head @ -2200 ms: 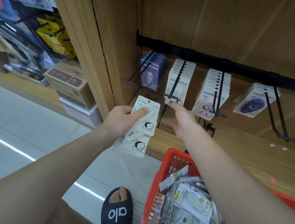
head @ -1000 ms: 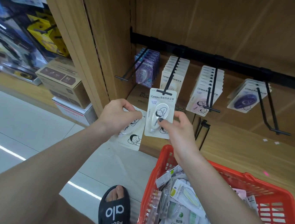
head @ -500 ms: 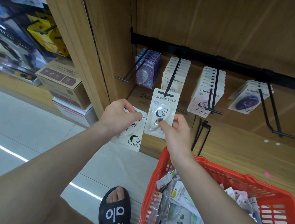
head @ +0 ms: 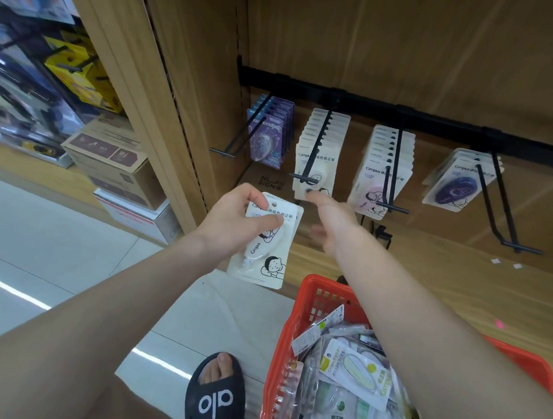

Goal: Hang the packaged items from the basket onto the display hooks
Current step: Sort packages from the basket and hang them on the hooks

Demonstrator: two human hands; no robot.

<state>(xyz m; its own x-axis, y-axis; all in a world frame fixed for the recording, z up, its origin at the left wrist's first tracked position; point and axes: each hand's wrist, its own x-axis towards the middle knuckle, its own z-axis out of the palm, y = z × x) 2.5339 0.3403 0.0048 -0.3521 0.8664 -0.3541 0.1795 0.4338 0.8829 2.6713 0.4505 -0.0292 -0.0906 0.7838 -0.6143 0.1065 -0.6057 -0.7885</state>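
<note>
A person's two bare forearms reach forward from the bottom of the frame toward a wooden store display. Nearest, at the lower middle, a foot in a black slide sandal [head: 215,405] stands on the pale tiled floor. Just to its right, in the lower right corner, a red plastic basket [head: 291,342] holds a loose heap of white and green packaged items [head: 351,383]; the right forearm crosses above it.

At the centre of the frame, the left hand [head: 232,220] grips a white carded package [head: 264,242], thumb pressed across its front and fingers curled behind it. A second card edge shows directly behind it. The package hangs tilted in front of the lower wooden shelf.

Just right of it, the right hand [head: 331,219] stretches toward the display, its fingers blurred; a fingertip touches the lower edge of the front white card [head: 321,166] hanging on the second hook [head: 312,158] from the left. Whether the fingers pinch that card cannot be told.

Farther back, a black rail [head: 416,116] crosses the wooden back panel. Four hooks carry rows of cards: purple ones [head: 271,139] at the left, then white, then white with pink [head: 376,179], then a few with a dark blue item [head: 456,188] at the right.

In the blurred upper left, a neighbouring bay shows cardboard boxes [head: 112,159] and yellow packets [head: 77,73].
</note>
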